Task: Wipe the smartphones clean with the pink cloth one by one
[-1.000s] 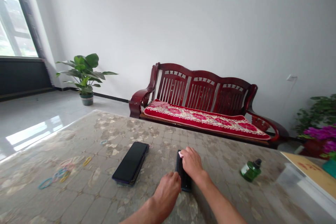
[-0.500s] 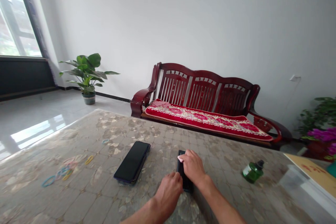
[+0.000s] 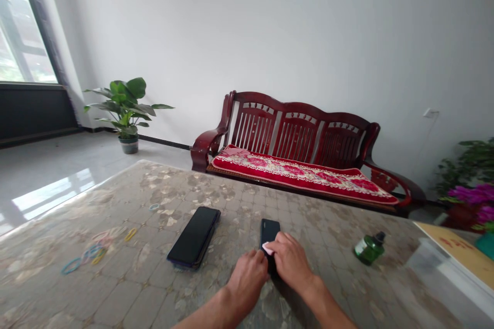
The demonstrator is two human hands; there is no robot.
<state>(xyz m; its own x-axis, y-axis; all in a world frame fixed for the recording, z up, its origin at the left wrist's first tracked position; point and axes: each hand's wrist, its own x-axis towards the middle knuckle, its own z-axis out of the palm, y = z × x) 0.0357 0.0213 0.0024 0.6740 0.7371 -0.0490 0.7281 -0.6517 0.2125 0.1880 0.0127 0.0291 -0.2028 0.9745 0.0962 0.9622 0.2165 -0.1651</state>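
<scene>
A dark smartphone (image 3: 270, 227) lies on the table, its upper end bare and its lower part covered by my hands. My left hand (image 3: 249, 272) is closed at the phone's left edge, with the fingers curled against it. Pinched under the fingers of my right hand (image 3: 291, 262) is a small pinkish-white wipe (image 3: 267, 248), pressed on the phone's face; its material is too small to make out. To the left lies a stack of phones (image 3: 195, 236), the top one with its black screen up.
A green pump bottle (image 3: 369, 248) stands on the right of the patterned table (image 3: 154, 298). Colourful hair ties (image 3: 92, 252) lie at the left. A yellowish box (image 3: 455, 252) sits at the right edge. Beyond the table is a wooden bench (image 3: 297, 133) with a red cover.
My right hand has slid down the phone with the wipe, towards me, baring the phone's top end. My left hand stays about where it was.
</scene>
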